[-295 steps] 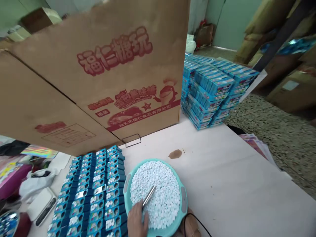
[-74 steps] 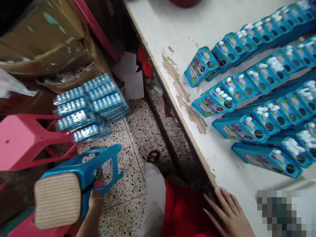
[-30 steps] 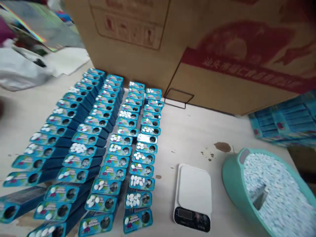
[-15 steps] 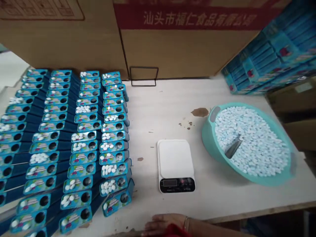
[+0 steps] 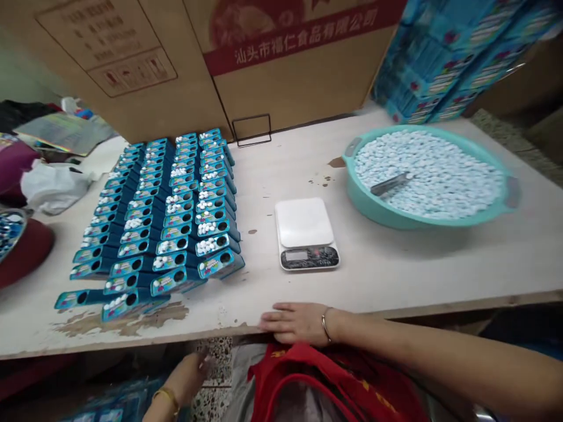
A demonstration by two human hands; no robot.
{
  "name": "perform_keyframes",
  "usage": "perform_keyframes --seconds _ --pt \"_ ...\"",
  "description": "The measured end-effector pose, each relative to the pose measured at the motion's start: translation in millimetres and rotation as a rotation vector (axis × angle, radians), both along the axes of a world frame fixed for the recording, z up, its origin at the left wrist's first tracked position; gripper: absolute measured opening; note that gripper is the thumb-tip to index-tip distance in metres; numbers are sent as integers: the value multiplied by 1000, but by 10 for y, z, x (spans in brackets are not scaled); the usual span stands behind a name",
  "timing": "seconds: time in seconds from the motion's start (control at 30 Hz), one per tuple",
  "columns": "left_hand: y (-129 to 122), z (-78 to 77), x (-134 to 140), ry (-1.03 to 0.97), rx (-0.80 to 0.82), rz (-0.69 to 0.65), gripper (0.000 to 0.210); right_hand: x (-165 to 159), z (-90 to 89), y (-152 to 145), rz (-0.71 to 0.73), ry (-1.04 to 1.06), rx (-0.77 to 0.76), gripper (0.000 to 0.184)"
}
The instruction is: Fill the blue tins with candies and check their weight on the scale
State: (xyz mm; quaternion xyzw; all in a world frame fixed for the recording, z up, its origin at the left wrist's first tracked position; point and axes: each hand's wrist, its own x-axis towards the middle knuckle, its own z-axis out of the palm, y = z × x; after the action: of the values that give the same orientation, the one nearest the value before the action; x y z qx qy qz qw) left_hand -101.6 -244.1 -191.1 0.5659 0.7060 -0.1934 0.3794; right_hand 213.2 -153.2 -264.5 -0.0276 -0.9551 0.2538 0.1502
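Observation:
My right hand point(image 5: 299, 322) rests at the front edge of the white table point(image 5: 259, 281), fingers stretched out and nothing in it. My left hand point(image 5: 187, 376) is below the table edge, its fingers smeared by motion; what they do cannot be made out. Under it, several blue packs point(image 5: 127, 398) show dimly. A white kitchen scale point(image 5: 305, 225) with a bare platform lies just beyond my right hand. To the left stand rows of small blue tins point(image 5: 176, 228) with round holes in their tops. White tablets point(image 5: 213, 244) lie on many of the tops.
A turquoise basin point(image 5: 396, 217) full of white tablets, with a metal scoop point(image 5: 389, 184) in it, stands at the right. Large cardboard boxes point(image 5: 290, 88) line the back. Stacked blue packs point(image 5: 440, 64) stand back right. A red bowl point(image 5: 30, 249) and a white plastic bag point(image 5: 55, 184) are far left.
The view has tilted down and shifted left, bringing my left hand, the red bowl and more of my lap into sight. My right hand stays at the table edge.

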Motion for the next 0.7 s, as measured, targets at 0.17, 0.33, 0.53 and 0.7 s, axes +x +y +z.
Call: perform_keyframes --seconds 0.17,0.33,0.53,0.7 --pt "36 354 560 -383 305 -22 32 256 243 -219 -365 172 226 31" --pt "456 238 1285 -722 531 190 49 622 238 -278 -1181 451 93 56" --pt "1166 38 1712 -743 633 381 40 737 42 125 -1485 484 -362 87" --pt "1212 -29 1766 -691 623 251 16 681 34 64 -1401 491 -453 98"
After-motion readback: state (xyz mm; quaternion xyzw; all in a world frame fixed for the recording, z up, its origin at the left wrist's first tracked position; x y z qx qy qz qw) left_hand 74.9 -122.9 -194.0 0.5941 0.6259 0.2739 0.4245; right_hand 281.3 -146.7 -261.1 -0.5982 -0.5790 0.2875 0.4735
